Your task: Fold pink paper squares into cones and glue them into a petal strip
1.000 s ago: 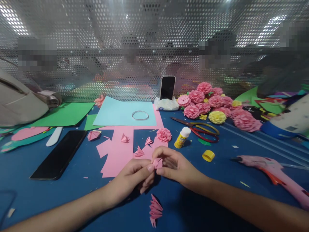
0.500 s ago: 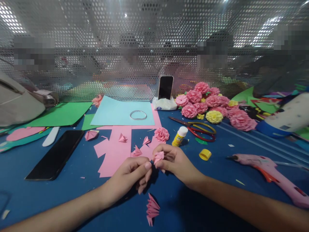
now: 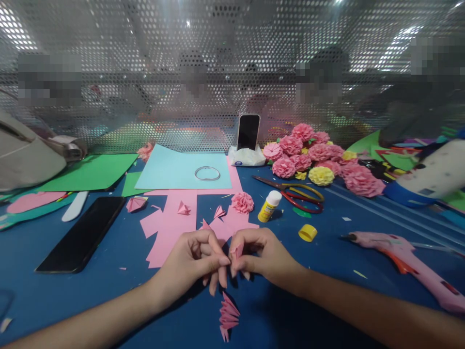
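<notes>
Between the thumb and fingers of my right hand is a small folded pink paper piece, mostly covered by the fingers. My left hand pinches with thumb and index right beside that piece; what lies between those fingertips is hidden. Just below both hands, a fan-folded pink paper stack rests on the blue table. Beyond the fingers lie a pink paper flower and small folded pink pieces, one folded piece near the flower and another folded piece on a pink sheet.
A glue stick, its yellow cap, scissors and a pink glue gun lie to the right. Paper flowers are heaped behind. Leftward are a black phone and green paper. A perforated metal screen stands behind.
My hands have moved slightly lower. The pink paper piece has turned in my right fingers and shows less. My left index finger has arched higher.
</notes>
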Demonstrator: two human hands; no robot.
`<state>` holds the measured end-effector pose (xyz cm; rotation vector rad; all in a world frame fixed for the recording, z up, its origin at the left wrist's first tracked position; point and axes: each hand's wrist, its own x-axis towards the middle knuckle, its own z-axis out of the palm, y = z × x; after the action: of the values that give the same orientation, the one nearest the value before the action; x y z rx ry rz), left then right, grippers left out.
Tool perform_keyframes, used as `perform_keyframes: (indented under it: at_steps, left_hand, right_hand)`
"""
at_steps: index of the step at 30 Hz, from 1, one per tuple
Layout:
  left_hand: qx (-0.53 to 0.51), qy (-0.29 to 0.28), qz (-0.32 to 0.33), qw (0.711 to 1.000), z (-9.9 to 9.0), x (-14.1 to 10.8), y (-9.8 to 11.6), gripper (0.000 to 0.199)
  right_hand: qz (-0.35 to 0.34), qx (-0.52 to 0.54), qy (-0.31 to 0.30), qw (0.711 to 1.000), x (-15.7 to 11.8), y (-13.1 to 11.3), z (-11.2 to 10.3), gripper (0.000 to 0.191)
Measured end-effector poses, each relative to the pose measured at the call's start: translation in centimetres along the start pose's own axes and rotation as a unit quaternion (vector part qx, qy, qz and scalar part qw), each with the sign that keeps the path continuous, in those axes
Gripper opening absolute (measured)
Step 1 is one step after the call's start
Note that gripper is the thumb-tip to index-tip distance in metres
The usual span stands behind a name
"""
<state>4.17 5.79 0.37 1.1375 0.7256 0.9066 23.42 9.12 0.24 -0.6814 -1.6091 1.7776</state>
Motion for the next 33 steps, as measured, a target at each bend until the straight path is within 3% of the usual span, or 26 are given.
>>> perform_keyframes:
  at_steps: [12,24,30,33]
  left_hand:
    - [0.006,0.007,0.030,1.000,0.0,-0.3,-0.3,0.049]
    - [0.039,-0.011,0.028,0.999,0.0,-0.3,0.1,0.048]
    - [0.046,0.027,0.038,0.998,-0.2,-0.1,-0.3,0.044]
    - [0.063,0.060,0.051,0.995,-0.3,-0.2,-0.2,0.056]
  right_hand:
    - [-0.006,0.018,-0.059,0.998,-0.3,-0.3,0.3,0.029]
    - [-0.012,0.072,-0.062,0.995,0.1,0.3,-0.2,0.033]
    - [-0.017,0.077,-0.072,0.994,0.1,0.5,-0.5,0.034]
    - [-0.015,0.086,-0.071,0.994,0.1,0.5,-0.6,0.032]
